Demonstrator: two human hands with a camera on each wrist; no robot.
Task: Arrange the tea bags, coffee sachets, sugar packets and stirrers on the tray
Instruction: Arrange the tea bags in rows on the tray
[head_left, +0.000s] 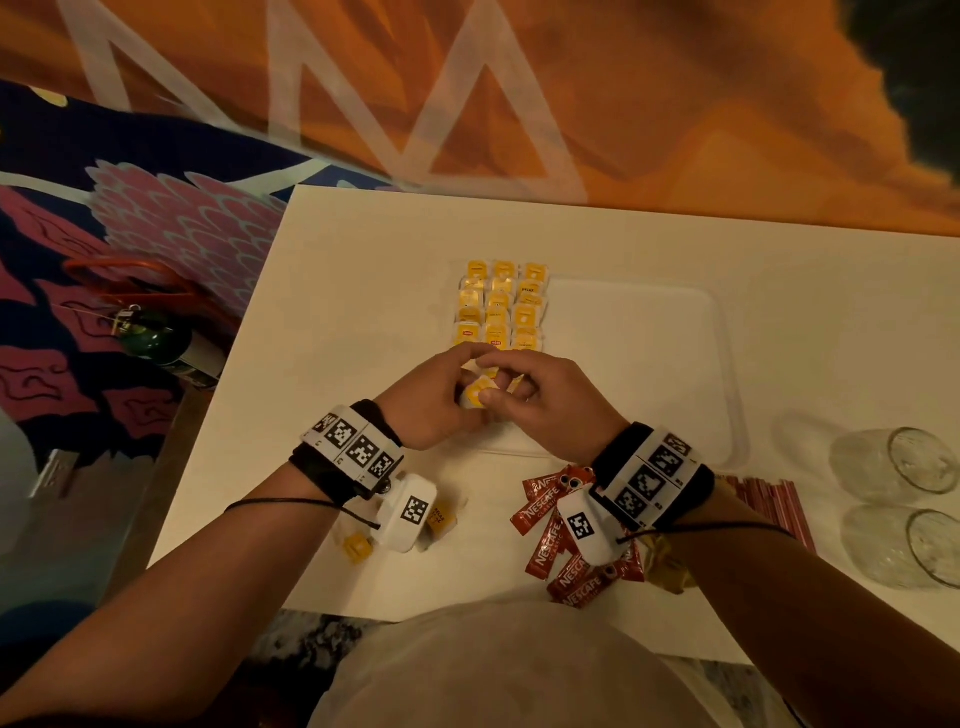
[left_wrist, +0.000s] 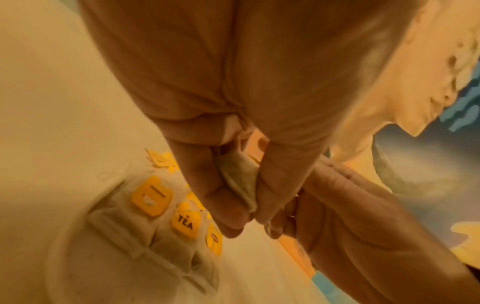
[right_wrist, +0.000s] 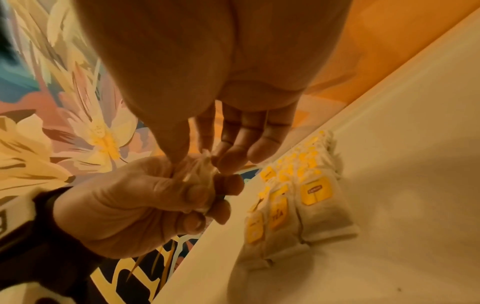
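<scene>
A tea bag (head_left: 477, 393) with a yellow tag is held between both hands just above the near left part of the white tray (head_left: 675, 312). My left hand (head_left: 457, 387) grips it from the left, and its fingers pinch the tea bag's paper (left_wrist: 240, 181) in the left wrist view. From the right, my right hand (head_left: 506, 387) pinches the tea bag's top (right_wrist: 198, 167) with thumb and fingertips. Rows of tea bags (head_left: 501, 306) lie on the tray's left side. Red coffee sachets (head_left: 550, 540) and striped stirrers (head_left: 769, 499) lie on the table.
Loose tea bags (head_left: 358, 545) sit under my left wrist. Two clear glasses (head_left: 893, 462) lie on their sides at the table's right. A crumpled golden packet (head_left: 670, 569) lies by the sachets. A green bottle (head_left: 161, 338) rests off the table's left edge.
</scene>
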